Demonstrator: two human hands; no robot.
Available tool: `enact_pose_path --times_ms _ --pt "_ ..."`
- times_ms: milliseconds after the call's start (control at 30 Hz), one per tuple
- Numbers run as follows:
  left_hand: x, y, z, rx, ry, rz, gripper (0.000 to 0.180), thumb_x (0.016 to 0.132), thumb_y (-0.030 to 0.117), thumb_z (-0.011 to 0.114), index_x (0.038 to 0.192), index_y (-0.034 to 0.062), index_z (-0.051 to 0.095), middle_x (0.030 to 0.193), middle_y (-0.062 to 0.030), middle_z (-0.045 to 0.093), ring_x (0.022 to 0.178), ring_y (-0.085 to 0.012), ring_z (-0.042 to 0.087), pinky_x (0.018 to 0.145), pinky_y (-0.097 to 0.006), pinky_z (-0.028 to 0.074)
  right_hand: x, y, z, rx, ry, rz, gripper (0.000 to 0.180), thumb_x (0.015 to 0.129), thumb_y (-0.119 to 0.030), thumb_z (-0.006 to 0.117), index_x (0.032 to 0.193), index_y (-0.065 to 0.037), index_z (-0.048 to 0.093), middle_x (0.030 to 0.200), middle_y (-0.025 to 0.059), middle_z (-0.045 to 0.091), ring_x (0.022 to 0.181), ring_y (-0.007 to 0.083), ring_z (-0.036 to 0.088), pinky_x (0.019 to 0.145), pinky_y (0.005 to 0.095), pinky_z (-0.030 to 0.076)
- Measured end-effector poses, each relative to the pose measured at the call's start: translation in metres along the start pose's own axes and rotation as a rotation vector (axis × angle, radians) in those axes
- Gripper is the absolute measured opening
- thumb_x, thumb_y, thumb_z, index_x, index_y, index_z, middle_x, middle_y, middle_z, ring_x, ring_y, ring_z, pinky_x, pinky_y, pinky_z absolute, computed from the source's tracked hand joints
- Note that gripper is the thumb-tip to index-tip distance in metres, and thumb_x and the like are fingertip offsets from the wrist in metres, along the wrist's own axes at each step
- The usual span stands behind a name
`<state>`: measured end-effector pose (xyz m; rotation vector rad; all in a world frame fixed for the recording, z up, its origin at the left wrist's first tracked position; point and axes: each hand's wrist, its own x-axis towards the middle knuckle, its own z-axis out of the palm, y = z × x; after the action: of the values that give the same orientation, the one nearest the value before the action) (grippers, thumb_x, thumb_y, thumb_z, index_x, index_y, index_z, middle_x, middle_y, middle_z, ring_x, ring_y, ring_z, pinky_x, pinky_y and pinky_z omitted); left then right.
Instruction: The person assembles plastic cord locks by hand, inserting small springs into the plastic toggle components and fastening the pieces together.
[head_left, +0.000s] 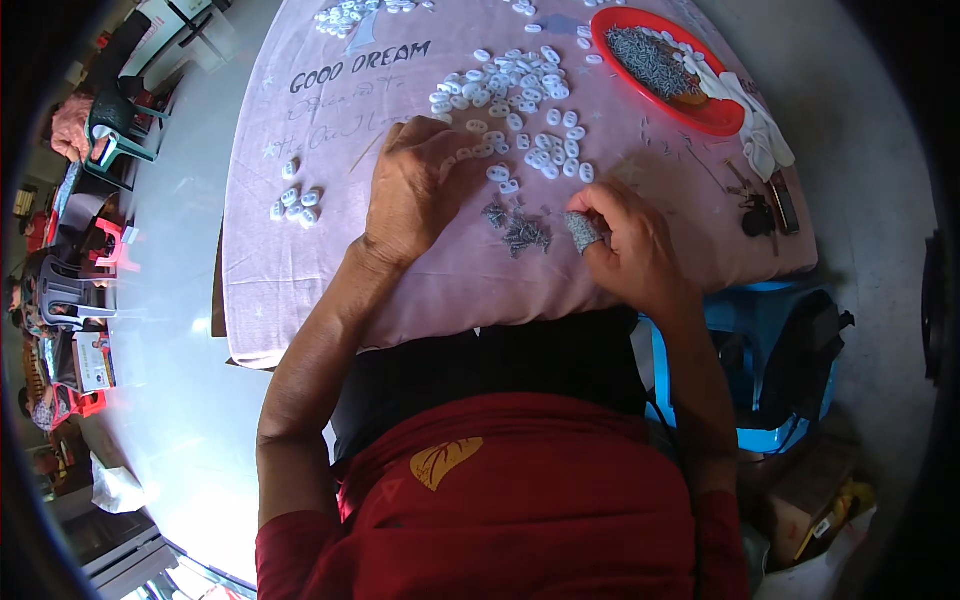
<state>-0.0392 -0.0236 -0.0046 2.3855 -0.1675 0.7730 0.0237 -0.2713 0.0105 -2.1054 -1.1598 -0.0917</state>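
Note:
My left hand (415,185) is over the pink cloth, fingers bent down and closed beside a cluster of small white oval plastic pieces (500,85) with holes; its fingertips are hidden. Close to my right hand (630,245) lies a small heap of grey screws (525,232). Grey tape (583,232) wraps one digit of that hand. Thumb and forefinger there are bent together in a pinch, and whatever they hold is too small to make out. More white pieces (562,150) lie between the hands, toward the far side.
A red tray (715,122) full of screws (650,65) stands at the far right, with white gloves (760,130) over its edge. Keys and a dark case (783,205) lie below. A few white pieces (293,203) sit at left. A blue plastic stool (745,437) stands beside the table.

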Motion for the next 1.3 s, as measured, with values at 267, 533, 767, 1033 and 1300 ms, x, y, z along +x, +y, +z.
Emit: enact_pose_path --times_ms 267,533,767,1033,1300 --pt "0.006 0.011 0.012 0.001 -0.140 0.127 0.009 0.077 0.007 0.069 0.087 0.0066 0.068 0.085 -0.0112 0.064 0.087 -0.0302 0.060 0.086 -0.040 0.046 -0.003 0.003 -0.003 -0.068 -0.085 -0.026 0.021 0.071 0.000 0.054 0.092 0.000 0.056 0.086 0.0178 0.060 0.079 0.0370 0.061 0.072 0.0450 0.048" --pt "0.006 0.005 0.009 0.055 -0.193 0.068 0.023 0.076 0.005 0.074 0.098 0.0044 0.069 0.087 -0.0105 0.064 0.086 -0.0288 0.060 0.077 -0.039 0.051 -0.002 0.001 -0.012 -0.134 -0.150 0.039 0.020 0.072 -0.001 0.055 0.092 -0.001 0.059 0.085 0.0172 0.060 0.082 0.0361 0.061 0.075 0.0444 0.048" --pt "0.002 -0.001 0.009 -0.047 -0.170 0.029 0.029 0.077 0.006 0.073 0.105 0.0062 0.069 0.094 -0.0148 0.064 0.093 -0.0322 0.062 0.087 -0.041 0.050 0.010 -0.003 -0.006 -0.118 -0.095 -0.020 0.025 0.073 0.000 0.059 0.097 -0.004 0.067 0.086 0.0159 0.061 0.082 0.0345 0.062 0.075 0.0435 0.050" --pt "0.004 0.002 0.006 -0.001 -0.144 0.102 0.031 0.075 0.002 0.075 0.105 0.0082 0.071 0.098 -0.0095 0.062 0.095 -0.0272 0.058 0.085 -0.036 0.049 0.024 -0.006 0.005 -0.176 -0.173 -0.063 0.020 0.073 0.000 0.061 0.091 -0.004 0.067 0.086 0.0155 0.063 0.081 0.0342 0.063 0.073 0.0437 0.051" --pt "0.006 0.003 0.011 -0.038 -0.112 0.160 0.014 0.074 0.003 0.074 0.086 0.0097 0.069 0.091 -0.0093 0.061 0.094 -0.0274 0.058 0.087 -0.039 0.044 0.023 -0.008 0.007 -0.286 -0.220 -0.070 0.024 0.071 0.006 0.055 0.094 -0.001 0.056 0.090 0.0173 0.061 0.087 0.0365 0.061 0.076 0.0432 0.049"
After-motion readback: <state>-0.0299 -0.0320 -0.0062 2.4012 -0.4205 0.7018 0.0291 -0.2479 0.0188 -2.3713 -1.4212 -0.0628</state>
